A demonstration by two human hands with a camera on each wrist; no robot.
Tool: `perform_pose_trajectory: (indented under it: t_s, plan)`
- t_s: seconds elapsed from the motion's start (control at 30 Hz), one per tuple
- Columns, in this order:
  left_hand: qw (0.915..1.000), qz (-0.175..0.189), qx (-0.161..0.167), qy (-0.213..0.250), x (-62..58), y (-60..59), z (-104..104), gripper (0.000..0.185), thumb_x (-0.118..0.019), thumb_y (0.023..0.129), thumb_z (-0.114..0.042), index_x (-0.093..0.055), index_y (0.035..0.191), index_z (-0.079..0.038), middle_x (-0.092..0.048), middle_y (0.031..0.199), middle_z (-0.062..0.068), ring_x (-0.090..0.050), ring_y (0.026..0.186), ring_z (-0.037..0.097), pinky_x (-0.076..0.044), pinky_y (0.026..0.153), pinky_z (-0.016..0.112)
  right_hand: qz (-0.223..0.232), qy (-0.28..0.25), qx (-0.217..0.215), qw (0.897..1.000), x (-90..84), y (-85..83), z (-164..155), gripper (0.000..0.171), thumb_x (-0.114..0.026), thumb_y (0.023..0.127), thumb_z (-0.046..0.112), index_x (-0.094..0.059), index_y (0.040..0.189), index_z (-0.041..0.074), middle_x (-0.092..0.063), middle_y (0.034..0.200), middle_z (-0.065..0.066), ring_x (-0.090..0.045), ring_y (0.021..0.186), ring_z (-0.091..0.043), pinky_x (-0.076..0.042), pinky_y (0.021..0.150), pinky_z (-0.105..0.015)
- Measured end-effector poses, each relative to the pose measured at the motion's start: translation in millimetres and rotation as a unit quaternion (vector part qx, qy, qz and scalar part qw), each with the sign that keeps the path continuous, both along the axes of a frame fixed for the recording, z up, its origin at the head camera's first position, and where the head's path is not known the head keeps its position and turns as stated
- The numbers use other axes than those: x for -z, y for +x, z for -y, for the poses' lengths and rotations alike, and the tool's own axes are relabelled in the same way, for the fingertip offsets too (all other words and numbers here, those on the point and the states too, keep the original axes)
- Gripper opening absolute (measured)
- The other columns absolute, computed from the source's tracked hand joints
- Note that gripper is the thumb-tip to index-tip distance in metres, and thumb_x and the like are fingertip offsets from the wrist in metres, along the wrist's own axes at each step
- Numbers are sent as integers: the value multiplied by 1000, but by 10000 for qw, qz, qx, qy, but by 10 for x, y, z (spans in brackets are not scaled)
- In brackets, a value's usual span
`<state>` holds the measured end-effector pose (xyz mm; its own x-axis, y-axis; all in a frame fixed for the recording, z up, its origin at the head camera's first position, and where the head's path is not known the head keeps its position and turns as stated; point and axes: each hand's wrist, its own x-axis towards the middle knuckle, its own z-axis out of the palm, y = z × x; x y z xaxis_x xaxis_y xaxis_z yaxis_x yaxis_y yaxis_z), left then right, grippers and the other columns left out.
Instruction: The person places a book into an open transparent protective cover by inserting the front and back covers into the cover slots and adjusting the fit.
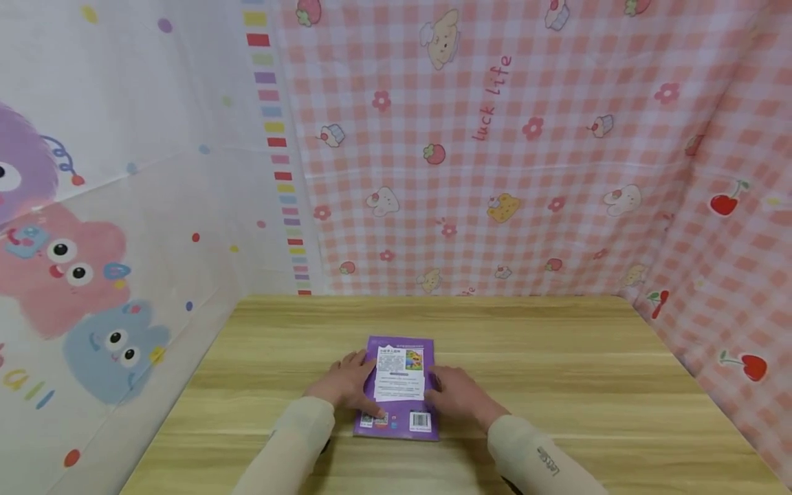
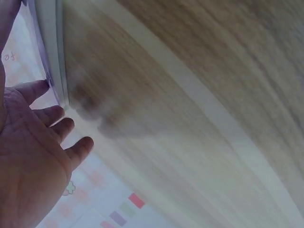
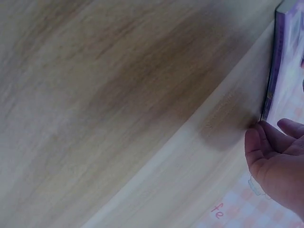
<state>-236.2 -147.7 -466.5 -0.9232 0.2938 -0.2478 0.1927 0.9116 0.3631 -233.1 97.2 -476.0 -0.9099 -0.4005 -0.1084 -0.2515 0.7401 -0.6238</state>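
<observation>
A: Hand pose?

B: Both hands low centre of the head view, flanking a purple book [image 1: 401, 385]. Left hand [image 1: 344, 383] lies on the book's left edge, fingers fairly straight and spread, fingertips on the cover. Right hand [image 1: 458, 396] rests against the right edge, fingers lightly bent, thumb side toward the book. Neither hand is wrapped around it; it's contact, not a clasp.

A: Wrist views confirm?

B: Left wrist: palm open, fingers [image 2: 57, 116] extended, tips touching the book's edge at upper left. Right wrist: fingers [image 3: 266, 142] loosely bent at lower right, touching the book's lower corner. Both blurred.

A: Book position?

B: Flat on the wooden table [image 1: 557, 385], back cover up, white label and barcode showing, centre of the tabletop nearer the bottom edge of the frame.

A: Surroundings?

B: Light wood-grain table. Pink checked cloth [image 1: 526, 151] with cartoon prints fills the top and right. White cloth with cartoon monsters [image 1: 80, 275] on the left. Pale long sleeves [image 1: 291, 440] on both arms.
</observation>
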Motion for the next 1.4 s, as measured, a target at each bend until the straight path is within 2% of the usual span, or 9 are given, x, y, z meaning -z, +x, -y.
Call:
perform_pose_trajectory:
  t_s: [0.2,0.43,0.53,0.6,0.7,0.97,1.1,1.17,1.4]
  plan:
    - [9998,-140,-48,-126,0,-17,0,110,-87,65,-57,-41,150,-5,-35,154,20,-28,143,39,-23,115,55,722,-869,812,9903,-79,43,9,50,-53,98,13,-45,145,-3,-52,140,-24,-43,133,-44,-34,107,-60]
    - [9994,-150,-312,69,3,-24,-24,96,-85,73,-48,-45,147,-2,-41,149,22,-33,140,40,-26,114,56,789,-1594,1056,9784,-115,25,30,54,-50,93,5,-41,144,-12,-55,133,-30,-54,122,-43,-41,103,-55]
    - [9990,-210,-358,153,10,-21,-28,91,-84,76,-44,-46,147,-1,-41,148,23,-33,139,41,-26,114,56,965,-1946,1265,9679,-88,-11,26,55,-50,93,5,-39,144,-13,-57,131,-29,-63,99,-33,-52,87,-46]
    - [9988,-229,-378,210,12,-15,-30,89,-84,76,-42,-47,146,-1,-42,148,23,-34,139,42,-26,114,56,1094,-2194,1410,9592,-64,-36,22,56,-51,91,3,-38,144,-14,-59,128,-28,-60,84,-26,-53,75,-38]
    - [9987,-243,-377,261,15,-10,-35,88,-84,76,-41,-47,145,0,-42,148,24,-34,139,42,-26,114,56,1210,-2485,1595,9477,-45,-55,12,58,-52,88,0,-39,143,-15,-61,124,-27,-59,81,-24,-50,68,-34]
    - [9984,-280,-376,330,5,14,-44,89,-85,76,-40,-47,145,1,-42,148,25,-34,138,43,-25,113,58,1692,-3090,1804,9183,-109,-30,-13,56,-49,94,1,-32,145,-16,-55,130,-32,-59,113,-38,-50,93,-45]
    - [9984,-255,-377,330,1,25,-35,89,-84,77,-40,-46,146,1,-41,149,24,-33,139,43,-25,113,57,1861,-3459,1787,9021,-78,-52,-1,58,-46,96,0,-24,146,-18,-51,132,-37,-58,117,-42,-48,98,-47]
    - [9985,-258,-353,320,9,22,-29,88,-84,77,-40,-46,146,1,-40,149,24,-33,140,43,-25,114,57,1824,-3523,1767,9008,-54,-62,15,60,-47,96,0,-20,146,-20,-50,132,-39,-59,115,-43,-49,97,-47]
    - [9986,-467,-198,167,27,3,-28,88,-85,75,-40,-49,144,0,-40,148,25,-33,138,43,-25,114,57,1607,-3258,1793,9142,-9,-61,63,66,-51,93,3,-20,147,-20,-37,142,-42,-54,120,-46,-43,103,-50]
